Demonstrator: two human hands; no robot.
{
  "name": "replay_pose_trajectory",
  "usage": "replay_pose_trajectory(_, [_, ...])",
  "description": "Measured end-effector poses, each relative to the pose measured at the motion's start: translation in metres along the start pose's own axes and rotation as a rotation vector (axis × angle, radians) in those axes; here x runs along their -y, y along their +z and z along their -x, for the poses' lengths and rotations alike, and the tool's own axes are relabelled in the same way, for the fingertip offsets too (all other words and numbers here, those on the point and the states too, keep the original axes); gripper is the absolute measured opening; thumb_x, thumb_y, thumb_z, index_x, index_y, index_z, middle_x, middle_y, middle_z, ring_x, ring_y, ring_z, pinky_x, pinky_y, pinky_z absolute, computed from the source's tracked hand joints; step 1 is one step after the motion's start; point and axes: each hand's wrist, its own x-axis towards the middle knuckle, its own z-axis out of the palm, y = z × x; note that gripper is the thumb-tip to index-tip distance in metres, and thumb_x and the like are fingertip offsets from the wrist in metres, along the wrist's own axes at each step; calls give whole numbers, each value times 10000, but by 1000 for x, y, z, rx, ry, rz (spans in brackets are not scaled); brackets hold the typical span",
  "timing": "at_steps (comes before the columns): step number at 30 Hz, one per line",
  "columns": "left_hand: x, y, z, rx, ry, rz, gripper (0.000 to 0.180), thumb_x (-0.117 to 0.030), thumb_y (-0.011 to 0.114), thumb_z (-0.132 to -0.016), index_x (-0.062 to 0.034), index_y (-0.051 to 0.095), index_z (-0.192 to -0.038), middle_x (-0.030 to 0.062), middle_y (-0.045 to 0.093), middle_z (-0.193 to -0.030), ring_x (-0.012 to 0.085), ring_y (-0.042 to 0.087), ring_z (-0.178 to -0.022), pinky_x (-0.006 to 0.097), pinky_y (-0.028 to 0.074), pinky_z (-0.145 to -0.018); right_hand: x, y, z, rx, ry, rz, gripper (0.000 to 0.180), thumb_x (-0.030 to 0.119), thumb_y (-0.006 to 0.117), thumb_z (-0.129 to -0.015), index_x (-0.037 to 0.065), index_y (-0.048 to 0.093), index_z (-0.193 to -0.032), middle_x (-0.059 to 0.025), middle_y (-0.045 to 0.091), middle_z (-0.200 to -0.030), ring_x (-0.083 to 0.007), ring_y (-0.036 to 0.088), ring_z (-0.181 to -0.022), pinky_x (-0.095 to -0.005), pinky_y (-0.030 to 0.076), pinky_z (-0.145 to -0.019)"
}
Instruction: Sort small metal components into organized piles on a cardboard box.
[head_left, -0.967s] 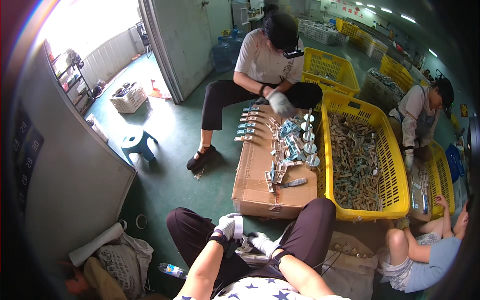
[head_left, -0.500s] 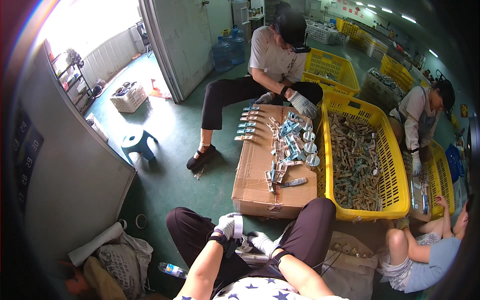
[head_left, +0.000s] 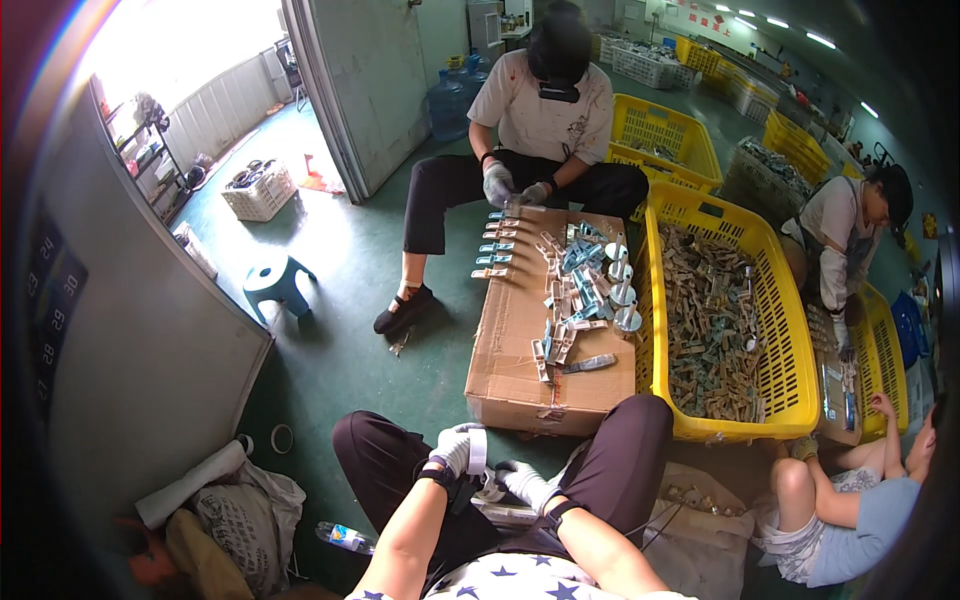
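Observation:
My left hand (head_left: 455, 450), in a striped pale work glove, is closed around a white band-shaped thing (head_left: 478, 452) between my knees. Close beside it, my right hand (head_left: 526, 484), gloved too, has its fingers bent in over a pale object (head_left: 490, 492); what they hold is mostly hidden. Beyond my knees stands a cardboard box (head_left: 510, 365). Blue and beige clips (head_left: 494, 248) line its left edge, and a loose heap of clips (head_left: 575, 285) covers its right half. White round-topped pieces (head_left: 622, 293) stand by the heap, with a grey-bladed tool (head_left: 590, 364) in front.
A yellow crate (head_left: 795, 375) full of clips stands right of the box. Across from me sits a co-worker (head_left: 550, 110) in gloves; two more people are at the right. A blue stool (head_left: 278, 285), a tape roll (head_left: 282, 439), a bottle (head_left: 345, 538) and sacks (head_left: 250, 515) are at the left.
The co-worker opposite has straightened up and brought a hand from the heap to the box's far left corner, both hands now together at a clip. My hands have hardly moved.

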Motion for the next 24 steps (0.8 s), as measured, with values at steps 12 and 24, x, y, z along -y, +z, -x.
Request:
replay_pose_trajectory(12, [-1, 3, 3, -15, 22, -49, 201, -12, 657, -817, -42, 638, -1014, 54, 645, -787, 170, 605, -631, 312, 510, -567, 1, 0, 1, -3, 14, -25, 285, 111, 578, -877, -2, 616, -1137, -83, 660, -921, -174, 597, -762, -306, 496, -708])
replay_pose_trajectory(24, [1, -1, -2, 6, 15, -25, 263, 0, 670, -798, -37, 617, -1053, 66, 645, -789, 187, 610, -627, 329, 519, -566, -2, 1, -1, -8, 5, -41, 292, 104, 581, -875, -13, 607, -1141, -86, 656, -914, -180, 600, -770, -310, 501, -716])
